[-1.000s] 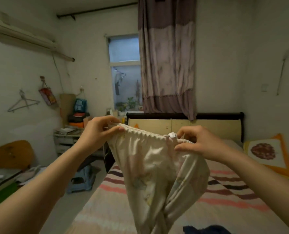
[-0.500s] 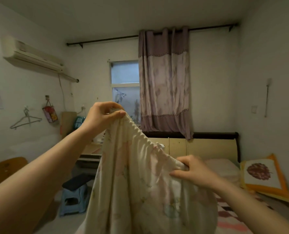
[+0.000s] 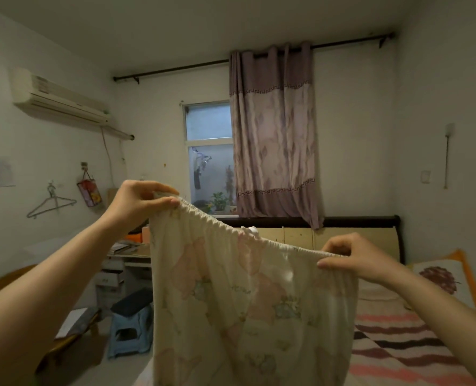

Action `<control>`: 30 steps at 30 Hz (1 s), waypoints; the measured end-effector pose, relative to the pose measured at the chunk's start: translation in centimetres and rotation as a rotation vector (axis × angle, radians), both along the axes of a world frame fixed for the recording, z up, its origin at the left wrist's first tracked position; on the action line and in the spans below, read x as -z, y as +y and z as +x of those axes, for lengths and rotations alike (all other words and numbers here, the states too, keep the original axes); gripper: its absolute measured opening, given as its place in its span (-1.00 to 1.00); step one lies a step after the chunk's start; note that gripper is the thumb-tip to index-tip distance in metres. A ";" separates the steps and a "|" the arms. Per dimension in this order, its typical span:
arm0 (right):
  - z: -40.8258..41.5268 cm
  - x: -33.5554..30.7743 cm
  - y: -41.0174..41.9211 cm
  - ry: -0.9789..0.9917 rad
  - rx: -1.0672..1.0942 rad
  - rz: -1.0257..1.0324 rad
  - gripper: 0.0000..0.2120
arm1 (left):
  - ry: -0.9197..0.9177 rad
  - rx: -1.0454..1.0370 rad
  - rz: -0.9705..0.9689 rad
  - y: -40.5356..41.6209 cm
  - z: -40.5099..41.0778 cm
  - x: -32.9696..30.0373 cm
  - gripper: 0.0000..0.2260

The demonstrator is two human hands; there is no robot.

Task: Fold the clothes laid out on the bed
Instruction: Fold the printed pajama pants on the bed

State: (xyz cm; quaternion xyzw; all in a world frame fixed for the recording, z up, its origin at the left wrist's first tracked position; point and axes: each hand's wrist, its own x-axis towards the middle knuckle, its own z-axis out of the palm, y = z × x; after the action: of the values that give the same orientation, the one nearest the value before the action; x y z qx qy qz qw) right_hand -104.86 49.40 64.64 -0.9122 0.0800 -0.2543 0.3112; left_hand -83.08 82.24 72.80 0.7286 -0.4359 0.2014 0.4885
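**Holding the cream garment up by its waistband**

My left hand (image 3: pixel 139 203) pinches one end of the elastic waistband between thumb and fingertips, fingers closed tight on the gathered edge. My right hand (image 3: pixel 353 257) grips the other end the same way, lower than the left, so the waistband slopes down from left to right. Between them the printed garment (image 3: pixel 248 302), cream with faint pink and blue figures, hangs spread in the air in front of me, its lower part running out of the bottom of the view. It is lifted clear above the bed (image 3: pixel 404 346), whose striped cover shows to my right. An orange-edged pillow (image 3: pixel 443 280) lies near the headboard. A blue stool (image 3: pixel 131 330) stands on the floor beside the bed, below my left arm.
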 end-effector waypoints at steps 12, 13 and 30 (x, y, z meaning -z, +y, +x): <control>-1.2 -5.8 -2.3 -0.227 0.038 0.078 -0.85 | 0.039 0.055 -0.011 -0.1 0.9 -0.8 -0.79; -1.3 -6.2 -2.3 -0.258 0.041 0.116 -0.85 | 0.036 0.051 -0.017 -0.1 1.0 -0.8 -0.76; -2.9 -8.6 -0.8 -0.578 0.036 0.296 -0.74 | 0.029 0.055 -0.173 1.4 0.8 -0.9 -0.82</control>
State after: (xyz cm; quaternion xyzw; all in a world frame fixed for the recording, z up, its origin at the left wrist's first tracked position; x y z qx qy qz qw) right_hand -107.73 48.61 73.23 -0.7454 0.0406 -0.4941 0.4455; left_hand -82.27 83.64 73.68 0.6743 -0.4298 0.2143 0.5610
